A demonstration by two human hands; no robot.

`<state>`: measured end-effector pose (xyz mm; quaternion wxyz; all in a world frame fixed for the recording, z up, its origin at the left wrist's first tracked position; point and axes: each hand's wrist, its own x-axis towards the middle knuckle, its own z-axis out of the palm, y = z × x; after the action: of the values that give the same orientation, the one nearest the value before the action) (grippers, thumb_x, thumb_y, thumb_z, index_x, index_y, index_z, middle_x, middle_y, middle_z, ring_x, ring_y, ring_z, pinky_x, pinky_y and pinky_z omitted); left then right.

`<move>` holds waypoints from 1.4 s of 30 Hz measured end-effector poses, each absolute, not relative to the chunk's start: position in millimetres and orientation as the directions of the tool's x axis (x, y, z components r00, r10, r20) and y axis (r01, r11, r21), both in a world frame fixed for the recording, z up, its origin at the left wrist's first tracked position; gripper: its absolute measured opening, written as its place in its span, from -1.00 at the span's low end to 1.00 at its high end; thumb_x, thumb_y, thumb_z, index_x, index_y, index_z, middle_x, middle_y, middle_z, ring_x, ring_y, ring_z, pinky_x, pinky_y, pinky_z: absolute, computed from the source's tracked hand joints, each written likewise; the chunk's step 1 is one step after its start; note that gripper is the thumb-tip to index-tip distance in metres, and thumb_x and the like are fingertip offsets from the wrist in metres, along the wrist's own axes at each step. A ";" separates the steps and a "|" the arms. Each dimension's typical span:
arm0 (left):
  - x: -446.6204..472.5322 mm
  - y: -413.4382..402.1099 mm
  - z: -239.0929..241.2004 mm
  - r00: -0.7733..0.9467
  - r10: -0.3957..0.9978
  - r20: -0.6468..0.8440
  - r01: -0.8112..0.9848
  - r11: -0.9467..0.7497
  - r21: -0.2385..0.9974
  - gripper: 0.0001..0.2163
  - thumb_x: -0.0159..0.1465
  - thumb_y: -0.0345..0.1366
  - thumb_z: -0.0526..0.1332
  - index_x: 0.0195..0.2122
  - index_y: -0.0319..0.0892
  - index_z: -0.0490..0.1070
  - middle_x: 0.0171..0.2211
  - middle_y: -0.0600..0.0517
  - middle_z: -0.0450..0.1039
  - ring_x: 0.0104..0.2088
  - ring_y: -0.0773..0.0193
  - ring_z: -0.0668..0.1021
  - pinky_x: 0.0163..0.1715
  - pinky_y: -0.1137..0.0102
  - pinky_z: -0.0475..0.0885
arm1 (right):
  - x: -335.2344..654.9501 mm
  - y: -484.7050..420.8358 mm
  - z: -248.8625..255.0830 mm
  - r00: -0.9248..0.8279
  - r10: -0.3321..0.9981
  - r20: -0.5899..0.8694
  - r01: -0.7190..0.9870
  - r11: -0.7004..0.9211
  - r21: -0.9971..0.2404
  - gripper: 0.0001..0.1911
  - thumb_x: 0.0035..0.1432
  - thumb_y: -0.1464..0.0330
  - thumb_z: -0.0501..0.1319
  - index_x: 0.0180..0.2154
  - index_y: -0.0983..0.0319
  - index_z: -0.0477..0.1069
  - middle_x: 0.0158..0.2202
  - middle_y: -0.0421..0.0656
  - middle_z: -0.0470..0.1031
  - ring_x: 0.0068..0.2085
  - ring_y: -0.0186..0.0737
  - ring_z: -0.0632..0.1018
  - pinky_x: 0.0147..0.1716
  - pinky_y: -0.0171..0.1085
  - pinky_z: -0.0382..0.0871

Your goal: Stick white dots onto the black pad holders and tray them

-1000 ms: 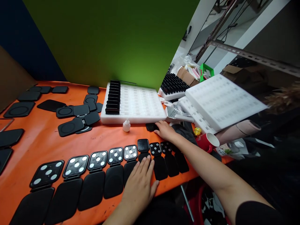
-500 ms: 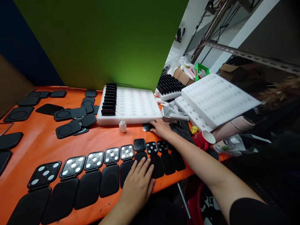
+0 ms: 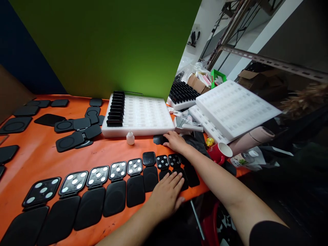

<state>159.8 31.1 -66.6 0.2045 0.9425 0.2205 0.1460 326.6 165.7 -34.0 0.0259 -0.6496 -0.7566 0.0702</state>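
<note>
My left hand (image 3: pixel 167 194) lies with its fingers stretched out over the black padded lower halves of hinged folding panels near the table's front edge. These panels stand unfolded in a row, and several upper halves, such as one white-dotted panel (image 3: pixel 97 175), carry round dots in a five pattern. One upper half (image 3: pixel 149 158) in the row has no dots. My right hand (image 3: pixel 175 140) is farther back, its fingers bent down onto the edge of a small dark flat piece (image 3: pixel 157 139). Its fingertips partly cover that piece. A small white bottle (image 3: pixel 130 138) stands to its left.
A white foam tray (image 3: pixel 143 128) holds a column of upright black pieces at its left. Loose black folding panels (image 3: pixel 69 141) lie on the orange table at left. A red mug (image 3: pixel 217 153), a pink roll (image 3: pixel 252 140) and stacked foam trays (image 3: pixel 237 109) are at right.
My left hand has slid right along the row, uncovering the lower pads it was over. My right hand stays at the dark flat piece. The view has shifted slightly.
</note>
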 end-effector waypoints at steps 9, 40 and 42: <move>161.4 31.4 -78.7 0.858 0.482 0.176 0.373 -0.821 0.433 -0.43 0.24 0.02 -0.13 0.20 -0.19 -0.02 0.24 -0.04 -0.06 0.22 0.15 0.04 0.17 0.20 -0.03 | 354.7 133.4 -21.4 -0.074 0.996 -0.050 0.907 0.046 -0.419 -0.79 0.12 0.23 0.09 -0.39 0.25 0.33 -0.43 -0.19 0.39 -0.38 -0.29 0.39 -0.36 -0.33 0.22; 164.3 31.7 -82.3 0.852 0.498 0.161 0.383 -0.803 0.456 -0.42 0.20 0.00 -0.04 0.18 -0.20 0.03 0.24 -0.05 -0.04 0.22 0.13 0.05 0.17 0.20 -0.04 | 349.4 70.4 -62.5 0.199 0.980 -0.016 0.870 -0.184 -0.458 -0.75 0.07 0.23 0.09 -0.56 0.22 0.27 -0.55 -0.22 0.35 -0.45 -0.30 0.36 -0.47 -0.36 0.12; 164.2 31.9 -81.7 0.852 0.497 0.165 0.381 -0.804 0.458 -0.42 0.20 0.01 -0.04 0.18 -0.19 0.03 0.23 -0.05 -0.03 0.22 0.13 0.05 0.17 0.20 -0.03 | 348.7 71.0 -61.0 0.189 0.982 -0.017 0.881 -0.177 -0.439 -0.76 0.07 0.24 0.10 -0.55 0.22 0.27 -0.54 -0.22 0.35 -0.45 -0.31 0.36 -0.47 -0.36 0.12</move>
<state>164.2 31.9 -81.7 0.2088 0.9393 0.2337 0.1397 348.7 71.0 -61.0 0.1685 -0.7523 -0.6190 0.1497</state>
